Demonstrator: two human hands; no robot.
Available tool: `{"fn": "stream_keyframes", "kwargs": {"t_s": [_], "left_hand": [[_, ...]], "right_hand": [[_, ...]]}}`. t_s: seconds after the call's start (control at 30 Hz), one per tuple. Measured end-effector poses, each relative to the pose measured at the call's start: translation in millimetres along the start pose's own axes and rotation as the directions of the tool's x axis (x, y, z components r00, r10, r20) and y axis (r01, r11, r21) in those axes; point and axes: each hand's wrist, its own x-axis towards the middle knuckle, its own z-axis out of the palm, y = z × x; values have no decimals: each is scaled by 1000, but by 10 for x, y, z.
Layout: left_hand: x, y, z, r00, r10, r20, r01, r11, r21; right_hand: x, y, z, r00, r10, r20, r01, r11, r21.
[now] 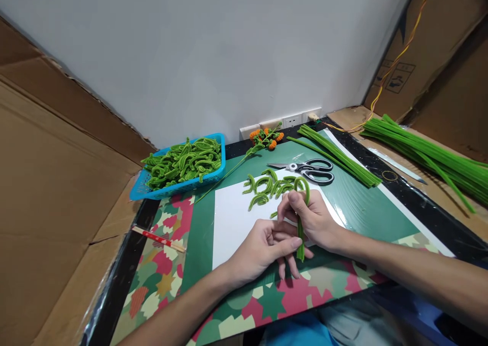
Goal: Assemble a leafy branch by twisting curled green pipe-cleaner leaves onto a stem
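A green pipe cleaner (301,229), bent into a loop at its top, is held between both hands. My left hand (269,244) pinches its two lower ends between thumb and fingers. Higher up, my right hand (312,216) grips it just under the loop, thumb against it. Behind the hands, several short curved green pipe cleaner pieces (263,185) lie on a white sheet (232,224). A pair of scissors (305,170) with black and grey handles rests just beyond them, its blades pointing left.
A blue basket (179,187) heaped with bent green pieces stands at the left. Long green pipe cleaners (339,155) lie right of the scissors, with a larger bundle (427,150) farther right. An orange-flowered stem (267,137) lies at the back; wrapped chopsticks (158,238) lie left.
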Motion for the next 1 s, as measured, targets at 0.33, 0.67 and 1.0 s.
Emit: {"fn": "stream_keyframes", "kwargs": {"t_s": [0.33, 0.67, 1.0], "left_hand": [[-21, 12, 17, 999, -37, 16, 37, 998, 48], [-69, 24, 18, 999, 5, -31, -3, 999, 38], [-75, 62, -2, 996, 80, -48, -82, 996, -40]], "right_hand": [[-44, 1, 7, 992, 93, 87, -95, 995, 21], [124, -168, -184, 975, -7, 224, -49, 969, 243], [183, -159, -252, 993, 63, 99, -95, 929, 358]]}}
